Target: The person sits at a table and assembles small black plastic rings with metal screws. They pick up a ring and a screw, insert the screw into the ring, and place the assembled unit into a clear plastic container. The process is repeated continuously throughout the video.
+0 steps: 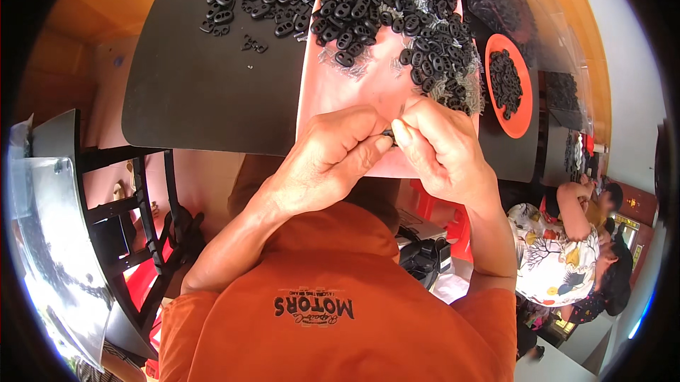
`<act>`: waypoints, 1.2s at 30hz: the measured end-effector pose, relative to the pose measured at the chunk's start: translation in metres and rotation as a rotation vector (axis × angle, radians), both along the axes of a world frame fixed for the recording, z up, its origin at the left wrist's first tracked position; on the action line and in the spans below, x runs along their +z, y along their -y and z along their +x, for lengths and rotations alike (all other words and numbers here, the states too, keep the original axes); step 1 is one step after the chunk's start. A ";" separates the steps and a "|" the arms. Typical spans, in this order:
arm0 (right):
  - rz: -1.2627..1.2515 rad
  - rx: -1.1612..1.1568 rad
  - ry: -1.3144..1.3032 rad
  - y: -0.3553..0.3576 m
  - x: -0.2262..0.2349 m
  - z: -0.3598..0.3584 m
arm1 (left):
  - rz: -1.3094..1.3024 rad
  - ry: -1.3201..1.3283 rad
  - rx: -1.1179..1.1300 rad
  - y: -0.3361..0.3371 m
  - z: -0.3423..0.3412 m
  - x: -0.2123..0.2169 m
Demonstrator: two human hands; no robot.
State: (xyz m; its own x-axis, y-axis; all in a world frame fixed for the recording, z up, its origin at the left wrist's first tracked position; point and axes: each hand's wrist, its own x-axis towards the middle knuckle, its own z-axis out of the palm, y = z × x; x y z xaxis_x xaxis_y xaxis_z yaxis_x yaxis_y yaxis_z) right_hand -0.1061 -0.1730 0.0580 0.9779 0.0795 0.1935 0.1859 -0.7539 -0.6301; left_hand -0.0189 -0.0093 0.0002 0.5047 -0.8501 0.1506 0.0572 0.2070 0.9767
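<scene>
My left hand (333, 152) and my right hand (446, 148) meet over the near end of a pink sheet (382, 88). Between their pinched thumbs and fingers is a small black plastic cord lock piece (388, 134), mostly covered by the fingertips. The left fingers are closed on its left side and the right fingers on its right. Just beyond the hands lies a large heap of black two-hole cord locks (350, 10). Small clear or silvery springs (457, 90) are scattered among them, with more at the pile's near edge.
More black cord locks (262, 8) spread over the dark table (205, 77) at left. An orange plate (511, 129) of small black parts stands at right. A dark chair frame (134, 201) is at lower left. Other people (567, 240) sit at far right.
</scene>
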 end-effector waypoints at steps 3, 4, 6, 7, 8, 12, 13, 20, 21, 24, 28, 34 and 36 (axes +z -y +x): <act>0.068 -0.039 -0.016 -0.002 -0.002 -0.003 | -0.013 0.015 0.007 -0.001 -0.001 -0.002; 0.103 -0.051 -0.011 -0.004 -0.003 -0.003 | -0.020 0.019 0.009 -0.001 -0.001 -0.002; 0.157 -0.039 -0.036 -0.003 -0.002 -0.003 | -0.036 0.019 0.014 -0.001 -0.001 0.000; 0.177 -0.014 -0.066 0.000 0.000 -0.001 | -0.044 0.014 0.017 -0.002 -0.001 0.002; 0.198 0.012 -0.095 0.003 0.003 0.000 | -0.052 0.009 0.021 -0.002 0.000 0.003; 0.147 -0.069 -0.037 0.032 0.004 0.022 | -0.052 -0.014 0.030 0.000 0.000 -0.006; -0.012 -0.095 0.071 0.042 -0.001 0.034 | -0.039 -0.011 0.029 0.000 0.000 -0.006; -0.661 -0.210 0.038 0.059 -0.019 0.089 | 0.068 -0.051 0.079 0.005 -0.001 0.006; -0.724 -0.199 0.021 0.061 -0.023 0.092 | 0.052 -0.015 0.080 0.006 0.000 0.003; -0.472 -0.173 0.036 0.063 -0.024 0.090 | 0.020 0.057 0.079 0.007 0.000 -0.003; 0.015 -0.206 -0.234 0.063 -0.009 0.075 | 0.014 0.025 0.072 0.011 0.001 -0.002; 0.337 -0.187 -0.320 0.072 -0.007 0.063 | 0.005 -0.028 0.039 0.013 0.002 0.000; 0.328 -0.210 -0.337 0.068 -0.007 0.062 | -0.028 -0.075 0.053 0.010 -0.001 0.001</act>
